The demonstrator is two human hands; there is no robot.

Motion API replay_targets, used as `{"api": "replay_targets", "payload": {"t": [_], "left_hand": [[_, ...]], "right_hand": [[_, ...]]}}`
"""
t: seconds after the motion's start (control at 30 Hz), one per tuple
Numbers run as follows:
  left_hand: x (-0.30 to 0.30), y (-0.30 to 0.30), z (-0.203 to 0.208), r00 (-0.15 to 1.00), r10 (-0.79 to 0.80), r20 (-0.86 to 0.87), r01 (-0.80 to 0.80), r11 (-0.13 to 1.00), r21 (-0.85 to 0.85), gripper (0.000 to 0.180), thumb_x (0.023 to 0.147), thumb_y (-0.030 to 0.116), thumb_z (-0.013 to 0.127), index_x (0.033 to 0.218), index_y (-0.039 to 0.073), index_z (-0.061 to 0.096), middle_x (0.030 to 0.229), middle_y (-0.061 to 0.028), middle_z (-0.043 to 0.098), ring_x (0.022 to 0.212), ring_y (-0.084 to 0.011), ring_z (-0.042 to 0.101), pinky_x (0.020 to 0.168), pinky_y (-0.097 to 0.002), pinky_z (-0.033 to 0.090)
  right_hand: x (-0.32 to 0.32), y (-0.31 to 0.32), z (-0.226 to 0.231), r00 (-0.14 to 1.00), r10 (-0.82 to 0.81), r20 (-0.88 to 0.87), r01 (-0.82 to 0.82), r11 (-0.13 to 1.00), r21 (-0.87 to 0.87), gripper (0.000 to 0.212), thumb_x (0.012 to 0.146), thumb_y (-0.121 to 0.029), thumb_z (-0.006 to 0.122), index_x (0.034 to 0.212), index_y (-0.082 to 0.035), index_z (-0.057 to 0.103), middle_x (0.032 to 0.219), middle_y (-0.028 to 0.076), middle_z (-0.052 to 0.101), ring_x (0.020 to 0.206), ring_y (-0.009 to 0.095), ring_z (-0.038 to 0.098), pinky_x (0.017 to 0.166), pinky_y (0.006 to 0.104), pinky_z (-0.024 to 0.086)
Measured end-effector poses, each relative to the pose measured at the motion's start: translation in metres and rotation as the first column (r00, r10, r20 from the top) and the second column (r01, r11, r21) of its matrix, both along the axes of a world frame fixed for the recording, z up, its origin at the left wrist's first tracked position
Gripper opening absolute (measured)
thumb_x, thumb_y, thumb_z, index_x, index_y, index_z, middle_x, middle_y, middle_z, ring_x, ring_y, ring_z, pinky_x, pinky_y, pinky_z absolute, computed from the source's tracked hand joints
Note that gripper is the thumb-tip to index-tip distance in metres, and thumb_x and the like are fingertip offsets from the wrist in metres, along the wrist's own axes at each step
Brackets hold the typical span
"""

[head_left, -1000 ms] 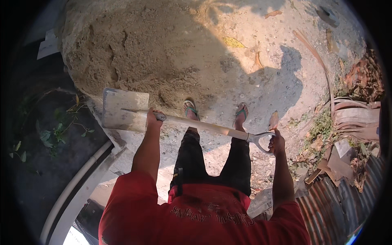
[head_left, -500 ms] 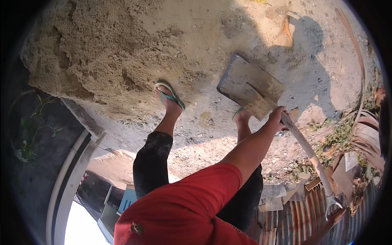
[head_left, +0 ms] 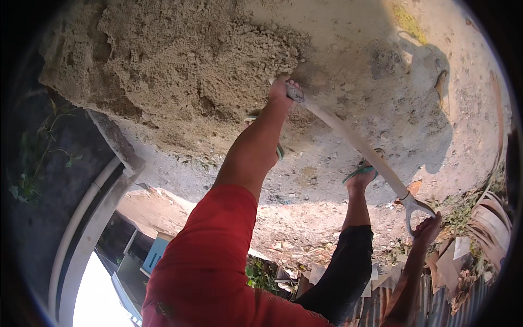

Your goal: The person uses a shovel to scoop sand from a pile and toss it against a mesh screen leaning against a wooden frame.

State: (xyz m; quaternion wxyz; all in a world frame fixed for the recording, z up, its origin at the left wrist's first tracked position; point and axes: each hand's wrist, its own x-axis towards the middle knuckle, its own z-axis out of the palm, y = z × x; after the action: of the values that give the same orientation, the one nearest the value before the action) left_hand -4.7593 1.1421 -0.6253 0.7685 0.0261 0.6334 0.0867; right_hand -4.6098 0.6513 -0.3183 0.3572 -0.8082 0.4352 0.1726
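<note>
A long-handled shovel (head_left: pixel 354 140) slants from the sand heap down to the lower right. My left hand (head_left: pixel 283 91) is wrapped round the low end of its shaft, close to the sand. Over at the right, my right hand (head_left: pixel 427 228) grips the grey D-shaped handle at the other end. The blade does not show; it lies beyond my left hand, where loose sand (head_left: pixel 261 52) hides it. My left foot is mostly covered by my left forearm, while my right foot in a green-strapped sandal (head_left: pixel 362 170) stands beside the shaft.
A wall ledge with a pale pipe (head_left: pixel 81 210) runs along the left. Corrugated metal sheets (head_left: pixel 430 302) and scraps of board (head_left: pixel 447 267) lie at the lower right. Dry leaves and plants edge the ground at right. A blue box-like object (head_left: pixel 157 252) stands lower left.
The shovel has swung left and forward, its blade passing from plain view into the sand heap. Both hands moved with it, the right one upward in the picture.
</note>
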Motion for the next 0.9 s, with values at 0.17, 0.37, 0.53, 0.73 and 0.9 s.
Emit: {"api": "replay_targets", "payload": {"t": [0.17,0.37,0.53,0.73,0.9], "left_hand": [[-0.009,0.005,0.017,0.984,0.151,0.095,-0.146,0.988,-0.054,0.023,0.085,0.013,0.056,0.066,0.011,0.043,0.062,-0.0017,0.045,0.056,-0.0195,0.046,0.06,-0.0372,0.046],[-0.038,-0.021,0.138,0.991,0.13,0.022,-0.124,0.978,-0.167,0.017,0.081,0.014,0.061,0.073,0.012,0.047,0.064,0.001,0.044,0.056,-0.0164,0.044,0.061,-0.035,0.043],[-0.091,-0.015,0.279,0.98,0.197,0.014,-0.191,0.962,-0.196,0.019,0.082,0.015,0.06,0.071,0.012,0.045,0.065,-0.0002,0.043,0.059,-0.0178,0.044,0.065,-0.0364,0.042],[-0.15,0.035,0.422,0.98,0.189,-0.055,-0.194,0.975,-0.105,0.026,0.088,0.021,0.05,0.066,0.013,0.041,0.058,0.0008,0.04,0.051,-0.0173,0.04,0.06,-0.0365,0.042],[-0.18,0.088,0.465,0.969,0.217,-0.121,-0.218,0.976,-0.001,0.027,0.088,0.022,0.045,0.063,0.013,0.038,0.058,-0.0039,0.045,0.054,-0.0223,0.044,0.062,-0.0398,0.044]], "right_hand": [[-0.02,0.008,0.018,0.99,0.122,0.071,-0.122,0.993,-0.007,0.041,0.09,-0.041,0.05,0.065,-0.011,0.04,0.047,-0.001,0.033,0.037,0.01,0.034,0.034,0.0265,0.028],[-0.022,-0.007,0.151,0.989,0.14,0.055,-0.133,0.983,-0.128,0.049,0.088,-0.046,0.049,0.058,-0.009,0.04,0.044,0.001,0.038,0.031,0.012,0.035,0.032,0.0277,0.029],[-0.009,-0.026,0.264,0.979,0.203,0.022,-0.196,0.962,-0.191,0.049,0.087,-0.05,0.049,0.061,-0.01,0.039,0.045,0.0,0.035,0.032,0.014,0.034,0.03,0.0293,0.027],[0.027,0.036,0.365,0.848,0.529,-0.04,-0.526,0.829,-0.192,0.049,0.089,-0.044,0.047,0.071,0.001,0.053,0.047,0.008,0.047,0.035,0.018,0.048,0.035,0.0323,0.039],[0.102,0.189,0.425,0.729,0.674,-0.118,-0.684,0.709,-0.172,0.046,0.09,-0.038,0.046,0.079,0.005,0.057,0.049,0.012,0.052,0.038,0.021,0.055,0.038,0.0349,0.046]]}}
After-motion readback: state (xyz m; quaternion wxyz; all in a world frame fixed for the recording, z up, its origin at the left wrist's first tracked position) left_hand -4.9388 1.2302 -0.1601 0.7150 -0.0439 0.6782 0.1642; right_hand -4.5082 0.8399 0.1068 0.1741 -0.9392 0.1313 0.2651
